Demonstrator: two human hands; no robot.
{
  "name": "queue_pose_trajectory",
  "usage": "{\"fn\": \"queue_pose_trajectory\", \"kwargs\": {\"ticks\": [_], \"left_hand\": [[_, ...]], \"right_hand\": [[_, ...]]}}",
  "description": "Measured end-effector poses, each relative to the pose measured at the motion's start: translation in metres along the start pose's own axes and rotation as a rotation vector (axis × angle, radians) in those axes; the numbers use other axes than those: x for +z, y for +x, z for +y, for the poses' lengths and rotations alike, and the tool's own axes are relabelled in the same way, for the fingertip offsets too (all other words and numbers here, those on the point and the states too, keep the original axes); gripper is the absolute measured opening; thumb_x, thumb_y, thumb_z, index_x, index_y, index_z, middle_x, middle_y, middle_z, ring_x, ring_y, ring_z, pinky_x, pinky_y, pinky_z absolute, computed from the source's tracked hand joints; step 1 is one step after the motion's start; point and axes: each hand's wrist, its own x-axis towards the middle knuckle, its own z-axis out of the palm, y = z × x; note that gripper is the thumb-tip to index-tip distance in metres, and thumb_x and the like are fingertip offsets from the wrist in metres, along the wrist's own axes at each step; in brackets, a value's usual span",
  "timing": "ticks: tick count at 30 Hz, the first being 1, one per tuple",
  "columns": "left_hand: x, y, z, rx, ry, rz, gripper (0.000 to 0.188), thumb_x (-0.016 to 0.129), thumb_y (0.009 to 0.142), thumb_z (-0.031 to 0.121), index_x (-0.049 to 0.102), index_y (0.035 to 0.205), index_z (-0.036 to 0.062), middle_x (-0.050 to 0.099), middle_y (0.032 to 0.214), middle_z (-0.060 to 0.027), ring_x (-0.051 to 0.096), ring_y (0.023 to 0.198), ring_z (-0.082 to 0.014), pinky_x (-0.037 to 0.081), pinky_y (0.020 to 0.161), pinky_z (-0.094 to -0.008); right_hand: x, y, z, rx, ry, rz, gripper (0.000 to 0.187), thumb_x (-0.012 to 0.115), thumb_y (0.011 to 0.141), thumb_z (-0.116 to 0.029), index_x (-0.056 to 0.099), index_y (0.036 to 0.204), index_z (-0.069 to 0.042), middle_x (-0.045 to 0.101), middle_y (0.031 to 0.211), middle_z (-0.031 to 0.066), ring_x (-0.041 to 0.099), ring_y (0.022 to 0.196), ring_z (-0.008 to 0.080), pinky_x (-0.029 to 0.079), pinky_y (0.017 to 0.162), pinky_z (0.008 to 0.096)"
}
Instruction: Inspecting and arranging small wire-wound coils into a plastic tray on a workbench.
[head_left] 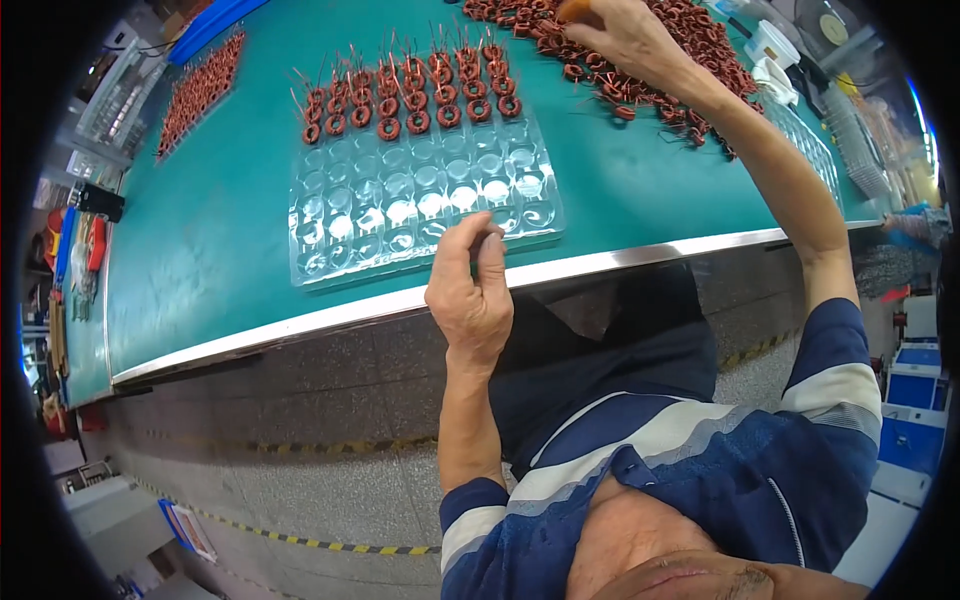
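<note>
A clear plastic blister tray [372, 245] lies at the table's front edge. Its far rows hold copper-red wound ring coils [418, 122] with wire leads pointing up; the nearer pockets have no coils. My left hand [470, 285] is over the tray's near edge, thumb and fingers curled together in a pinch. Whatever may be between those fingertips is too small to make out. Over at the far right, my right hand [640, 45] reaches to a heap of loose ring coils [690, 50], thumb and fingers apart. Something orange covers a fingertip there.
Another batch of coils [203, 92] stands at the far left of the green table [220, 220], near a blue bin edge [215, 28]. A white tub [772, 45], a white cloth [775, 82] and stacked clear trays [855, 145] are at the right.
</note>
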Motion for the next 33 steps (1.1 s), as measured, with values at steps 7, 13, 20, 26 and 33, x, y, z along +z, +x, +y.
{"fn": "queue_pose_trajectory", "kwargs": {"ticks": [7,13,20,26,33], "left_hand": [[0.002,0.001,0.002,0.099,0.103,-0.014,0.018,0.057,0.092,0.002,0.059,0.109,0.0004,0.064,0.087,-0.0078,0.061,0.074,-0.0132,0.049,0.065,-0.0244],[0.005,0.0,0.01,0.073,0.153,-0.02,0.017,0.056,0.094,0.006,0.06,0.109,0.0,0.064,0.087,-0.0072,0.06,0.074,-0.0114,0.047,0.067,-0.0231],[0.027,0.0,0.032,-0.103,-0.019,-0.101,0.018,0.054,0.095,0.007,0.059,0.112,0.001,0.064,0.089,-0.0064,0.06,0.077,-0.0109,0.048,0.071,-0.0231],[0.085,0.012,0.044,-0.32,-0.614,-0.236,0.033,0.051,0.095,0.008,0.045,0.126,-0.0009,0.058,0.105,-0.0155,0.063,0.088,-0.0207,0.057,0.069,-0.0319],[0.131,0.013,0.045,-0.288,-0.582,-0.304,0.029,0.051,0.098,0.012,0.043,0.121,-0.003,0.056,0.104,-0.0138,0.062,0.078,-0.0155,0.055,0.067,-0.0275]], "right_hand": [[0.011,-0.079,0.011,-0.111,-0.523,-0.262,0.036,0.067,0.081,-0.02,0.057,0.112,-0.004,0.053,0.101,0.0115,0.059,0.09,0.0272,0.051,0.078,0.0375],[0.027,-0.089,0.025,0.021,-0.259,-0.147,0.019,0.059,0.084,-0.008,0.06,0.102,-0.004,0.053,0.096,0.0105,0.061,0.081,0.0282,0.053,0.071,0.0371],[-0.006,-0.1,0.03,0.131,-0.018,0.161,0.019,0.064,0.088,-0.021,0.07,0.098,-0.007,0.063,0.077,0.0092,0.062,0.074,0.0257,0.05,0.069,0.0352],[-0.027,-0.119,0.002,0.476,0.705,0.211,0.026,0.064,0.091,-0.022,0.069,0.107,-0.001,0.068,0.084,0.0029,0.062,0.079,0.0095,0.048,0.073,0.0218],[-0.029,-0.149,-0.053,0.591,1.072,0.068,0.032,0.065,0.089,-0.023,0.066,0.109,0.001,0.066,0.087,0.0037,0.06,0.082,0.0095,0.048,0.079,0.0263]]}}
